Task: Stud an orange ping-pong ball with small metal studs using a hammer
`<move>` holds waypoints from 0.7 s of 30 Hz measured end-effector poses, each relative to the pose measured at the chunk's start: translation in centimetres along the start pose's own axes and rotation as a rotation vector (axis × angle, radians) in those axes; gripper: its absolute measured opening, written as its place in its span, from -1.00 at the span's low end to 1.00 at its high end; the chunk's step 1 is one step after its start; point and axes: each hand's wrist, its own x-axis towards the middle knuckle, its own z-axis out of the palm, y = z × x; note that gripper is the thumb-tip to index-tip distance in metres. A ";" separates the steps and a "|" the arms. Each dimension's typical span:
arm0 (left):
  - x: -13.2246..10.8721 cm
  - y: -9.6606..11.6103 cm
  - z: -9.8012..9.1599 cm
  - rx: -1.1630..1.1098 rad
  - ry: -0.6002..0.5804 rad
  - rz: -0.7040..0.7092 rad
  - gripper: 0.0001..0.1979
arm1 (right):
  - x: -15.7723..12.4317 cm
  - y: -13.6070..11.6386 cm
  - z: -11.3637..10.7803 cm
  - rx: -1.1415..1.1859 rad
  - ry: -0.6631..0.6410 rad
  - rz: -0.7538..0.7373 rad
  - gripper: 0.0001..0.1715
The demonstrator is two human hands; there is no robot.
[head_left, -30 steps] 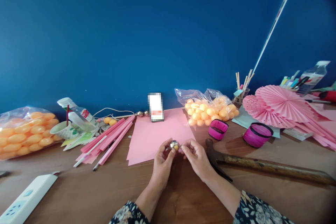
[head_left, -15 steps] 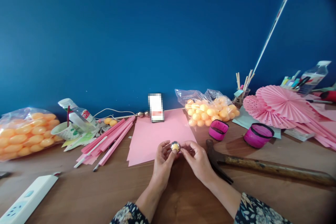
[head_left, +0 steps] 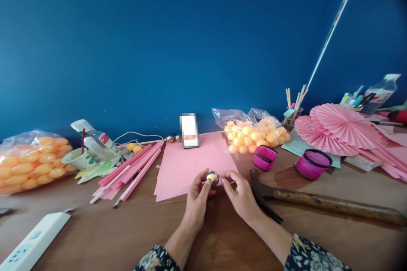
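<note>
My left hand (head_left: 197,197) grips a shiny silver ball (head_left: 215,176) with a pale yellow patch on the side facing me. Just right of the ball, the thumb and index finger of my right hand (head_left: 238,192) are pinched together; anything between them is too small to make out. Both hands are over the near edge of the pink paper sheets (head_left: 193,156). A claw hammer (head_left: 302,197) with a wooden handle lies beside my right hand.
Bags of orange balls (head_left: 251,135) stand at the back and far left. Two magenta bands (head_left: 313,164) lie beyond the hammer, near pink paper fans (head_left: 346,127). Pink strips (head_left: 136,167), a bottle (head_left: 98,139), a cup (head_left: 78,159) and a power strip (head_left: 34,237) are leftward. A phone (head_left: 190,131) stands behind.
The silver ball has turned slightly in my left hand and shifted a little left. My right fingertips have come slightly away from it.
</note>
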 end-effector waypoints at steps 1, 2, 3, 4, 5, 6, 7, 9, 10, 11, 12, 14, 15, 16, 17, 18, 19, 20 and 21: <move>0.0 0.0 0.0 -0.003 0.003 0.007 -0.59 | 0.0 0.1 0.0 0.003 -0.002 -0.002 -0.83; 0.0 -0.1 0.0 -0.004 0.005 0.016 -0.60 | -0.1 0.1 0.0 0.006 -0.006 -0.002 -0.83; 0.0 -0.1 0.0 -0.005 0.003 0.022 -0.63 | -0.1 0.1 0.0 0.009 -0.008 -0.002 -0.83; 0.0 0.0 0.0 -0.005 -0.001 0.026 -0.66 | -0.1 0.1 0.0 0.012 -0.011 -0.001 -0.84; 0.0 0.1 0.0 -0.007 -0.007 0.026 -0.68 | -0.1 0.1 0.0 0.016 -0.014 0.001 -0.84; 0.1 0.1 0.0 -0.012 -0.016 0.022 -0.68 | -0.1 0.0 0.1 0.021 -0.018 0.006 -0.85; 0.1 0.2 0.0 -0.019 -0.025 0.015 -0.67 | -0.1 0.0 0.1 0.026 -0.024 0.012 -0.85; 0.2 0.3 0.0 -0.031 -0.035 0.005 -0.62 | -0.1 -0.1 0.2 0.036 -0.037 0.025 -0.86; 0.2 0.3 0.0 -0.032 -0.036 0.002 -0.58 | -0.2 -0.1 0.3 0.038 -0.043 0.029 -0.86; 0.3 0.3 0.0 -0.033 -0.034 0.002 -0.56 | -0.2 -0.1 0.3 0.037 -0.048 0.029 -0.86; 0.3 0.3 0.0 -0.035 -0.034 0.003 -0.54 | -0.2 -0.1 0.3 0.033 -0.051 0.027 -0.87; 0.3 0.3 0.0 -0.046 -0.038 0.005 -0.52 | -0.2 -0.2 0.3 0.023 -0.052 0.021 -0.86; 0.3 0.3 0.0 -0.050 -0.041 0.002 -0.51 | -0.2 -0.2 0.2 0.019 -0.054 0.020 -0.86; 0.2 0.3 0.0 -0.051 -0.042 -0.001 -0.51 | -0.2 -0.1 0.2 0.017 -0.052 0.020 -0.86; 0.2 0.3 0.0 -0.047 -0.042 -0.002 -0.50 | -0.1 -0.1 0.1 0.019 -0.049 0.022 -0.85; 0.2 0.3 0.0 -0.039 -0.042 -0.004 -0.49 | 0.0 -0.1 0.0 0.024 -0.044 0.026 -0.84; 0.1 0.3 0.1 -0.032 -0.041 -0.003 -0.48 | 0.0 -0.1 0.0 0.030 -0.036 0.031 -0.84; 0.1 0.3 0.1 -0.029 -0.037 0.004 -0.48 | 0.1 -0.1 0.0 0.035 -0.027 0.038 -0.83; 0.1 0.3 0.1 -0.028 -0.031 0.014 -0.49 | 0.2 -0.1 -0.1 0.038 -0.016 0.043 -0.82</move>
